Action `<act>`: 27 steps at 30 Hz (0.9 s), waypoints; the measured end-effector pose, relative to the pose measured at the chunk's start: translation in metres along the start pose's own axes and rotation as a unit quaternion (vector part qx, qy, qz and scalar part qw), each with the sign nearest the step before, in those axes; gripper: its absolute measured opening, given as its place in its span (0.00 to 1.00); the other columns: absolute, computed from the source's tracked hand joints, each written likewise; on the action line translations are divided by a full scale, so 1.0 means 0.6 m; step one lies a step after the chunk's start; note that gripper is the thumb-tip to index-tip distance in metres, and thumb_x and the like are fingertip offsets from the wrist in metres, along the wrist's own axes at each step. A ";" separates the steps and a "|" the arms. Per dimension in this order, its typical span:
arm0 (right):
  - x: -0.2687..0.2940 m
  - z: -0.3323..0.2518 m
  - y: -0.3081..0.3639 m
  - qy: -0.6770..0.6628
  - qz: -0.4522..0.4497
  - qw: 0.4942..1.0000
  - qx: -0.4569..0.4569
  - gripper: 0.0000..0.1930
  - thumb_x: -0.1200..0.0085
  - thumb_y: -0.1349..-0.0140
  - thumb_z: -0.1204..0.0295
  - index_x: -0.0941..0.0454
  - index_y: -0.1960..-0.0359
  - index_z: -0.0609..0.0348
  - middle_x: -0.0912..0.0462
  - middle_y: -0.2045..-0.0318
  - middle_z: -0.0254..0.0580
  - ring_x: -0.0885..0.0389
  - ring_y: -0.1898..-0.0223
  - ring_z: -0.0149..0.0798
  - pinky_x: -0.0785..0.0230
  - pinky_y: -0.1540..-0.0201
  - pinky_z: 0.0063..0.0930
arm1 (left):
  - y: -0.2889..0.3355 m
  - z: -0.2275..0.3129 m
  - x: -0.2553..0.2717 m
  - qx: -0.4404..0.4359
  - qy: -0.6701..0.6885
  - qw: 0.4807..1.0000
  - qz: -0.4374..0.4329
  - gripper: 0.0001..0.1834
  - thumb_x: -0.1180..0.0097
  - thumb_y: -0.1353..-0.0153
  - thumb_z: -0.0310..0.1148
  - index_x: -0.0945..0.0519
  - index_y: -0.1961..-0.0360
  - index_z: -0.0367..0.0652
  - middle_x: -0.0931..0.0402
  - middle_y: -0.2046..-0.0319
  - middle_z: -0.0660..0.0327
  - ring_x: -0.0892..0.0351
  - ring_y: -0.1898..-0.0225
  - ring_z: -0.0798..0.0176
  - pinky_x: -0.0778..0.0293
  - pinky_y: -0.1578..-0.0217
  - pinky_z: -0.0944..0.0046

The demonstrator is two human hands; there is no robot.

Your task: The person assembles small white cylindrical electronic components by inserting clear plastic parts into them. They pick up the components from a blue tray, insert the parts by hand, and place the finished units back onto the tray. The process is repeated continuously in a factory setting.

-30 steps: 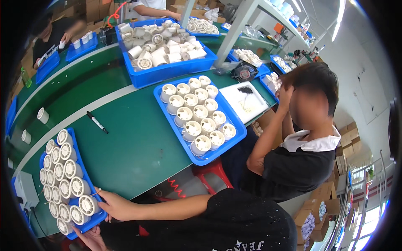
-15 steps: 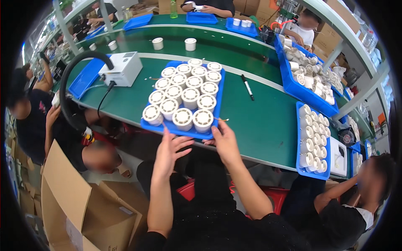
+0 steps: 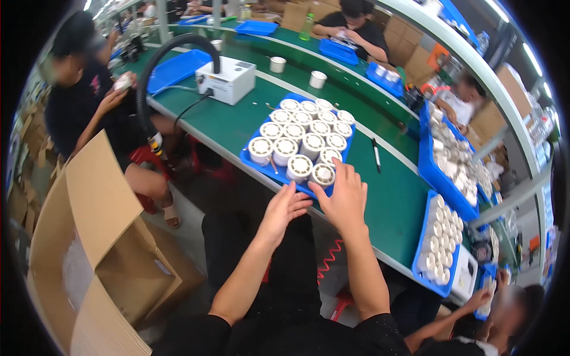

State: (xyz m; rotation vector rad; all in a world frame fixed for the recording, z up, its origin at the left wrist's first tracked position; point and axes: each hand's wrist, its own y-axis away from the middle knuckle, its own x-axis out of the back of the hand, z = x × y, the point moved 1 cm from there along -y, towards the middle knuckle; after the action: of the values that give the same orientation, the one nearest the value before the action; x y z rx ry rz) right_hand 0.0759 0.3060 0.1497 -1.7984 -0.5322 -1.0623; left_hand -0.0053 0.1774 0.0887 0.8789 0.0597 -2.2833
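Note:
A blue tray (image 3: 259, 164) filled with several white plastic cylinders, each with a ring of slots on top, sits at the bench's front edge. My right hand (image 3: 347, 199) is at its front right corner, with thumb and fingers around a white cylinder (image 3: 323, 174). Beside it, the tray's front rim is partly hidden by that hand. My left hand (image 3: 284, 209) is just in front of the rim, fingers stretched out and apart, holding nothing. Thin wire ends stick out among the cylinders.
A white box-shaped machine (image 3: 228, 83) with a black hose (image 3: 142, 89) stands left. A black marker (image 3: 376, 154) lies right of the tray. Further right are a blue bin (image 3: 424, 151) of white parts and another filled tray (image 3: 420, 261). An open carton (image 3: 107, 196) is lower left. Co-workers sit around.
My right hand has gone from the tray's front right corner onto a cylinder there. The left hand remains open near the front rim. The whole view has shifted, with the bench now further right.

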 end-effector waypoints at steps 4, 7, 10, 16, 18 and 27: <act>-0.034 0.008 -0.010 0.001 -0.010 1.000 -0.009 0.30 0.35 0.48 0.53 0.27 0.49 0.57 0.24 0.54 0.48 0.23 0.54 0.49 0.36 0.56 0.46 | 0.079 -0.026 0.011 -0.067 -0.059 0.996 -0.011 0.36 0.58 0.26 0.43 0.57 0.26 0.42 0.29 0.39 0.50 0.23 0.46 0.61 0.30 0.47 0.63; -0.030 0.003 -0.010 -0.109 -0.026 0.993 -0.043 0.27 0.35 0.47 0.58 0.25 0.49 0.62 0.24 0.53 0.52 0.25 0.50 0.56 0.32 0.49 0.44 | 0.235 -0.007 0.036 -0.054 -0.141 0.980 -0.131 0.33 0.57 0.26 0.42 0.50 0.27 0.39 0.32 0.38 0.55 0.27 0.46 0.66 0.31 0.46 0.64; -0.017 0.048 0.010 -0.208 0.078 0.974 -0.054 0.26 0.34 0.47 0.71 0.26 0.46 0.65 0.26 0.54 0.50 0.25 0.51 0.48 0.33 0.46 0.37 | 0.423 0.082 0.039 -0.010 -0.364 0.874 -0.321 0.33 0.55 0.27 0.38 0.50 0.28 0.37 0.34 0.36 0.51 0.32 0.37 0.56 0.38 0.37 0.57; -0.060 -0.052 0.087 -0.760 0.025 0.631 -0.154 0.24 0.55 0.30 0.63 0.34 0.38 0.65 0.24 0.46 0.47 0.23 0.50 0.40 0.29 0.54 0.31 | 0.729 0.305 0.048 -0.101 -0.468 0.861 -0.172 0.25 0.45 0.33 0.34 0.31 0.37 0.35 0.25 0.44 0.50 0.23 0.46 0.53 0.30 0.44 0.59; -0.106 -0.135 0.104 -0.834 -0.112 0.519 -0.151 0.23 0.54 0.31 0.61 0.33 0.40 0.63 0.23 0.47 0.47 0.22 0.54 0.40 0.29 0.57 0.29 | 0.745 0.365 0.091 -0.146 -0.498 0.855 -0.005 0.21 0.43 0.34 0.34 0.25 0.43 0.35 0.20 0.49 0.52 0.19 0.52 0.55 0.27 0.49 0.60; -0.368 -0.402 0.040 -0.826 -0.443 0.051 -0.344 0.19 0.55 0.32 0.63 0.29 0.48 0.66 0.21 0.59 0.49 0.23 0.64 0.40 0.27 0.63 0.28 | 0.697 0.498 0.508 0.315 -0.798 0.376 0.349 0.29 0.41 0.44 0.34 0.29 0.41 0.36 0.28 0.43 0.47 0.25 0.45 0.49 0.27 0.47 0.53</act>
State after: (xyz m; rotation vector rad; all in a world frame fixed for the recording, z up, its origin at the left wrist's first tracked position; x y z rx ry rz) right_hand -0.1274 0.1018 -0.0065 1.0721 1.3409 -0.6960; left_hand -0.0861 -0.4013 0.2129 -1.1877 -1.7063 -1.2663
